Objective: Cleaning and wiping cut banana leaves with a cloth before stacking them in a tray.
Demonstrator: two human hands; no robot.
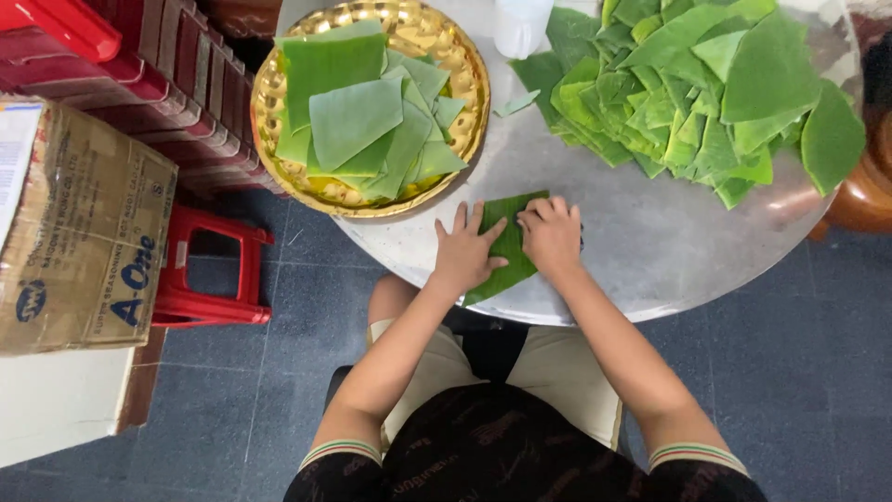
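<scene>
Folding looks underway: the left hand (465, 249) lies spread flat on a dark leaf (509, 244) at the table's (669, 242) near edge, while the right hand (550, 232) curls, pinching its upper edge. Next, the fold likely needs firm creasing.

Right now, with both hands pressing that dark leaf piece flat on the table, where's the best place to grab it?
Probably the near corner of the dark leaf piece, which juts past the table rim toward the person. It lies flat, so there is no edge to pinch elsewhere; come from below and the near side, thumb on top. The left hand and right hand cover its far half.
</scene>
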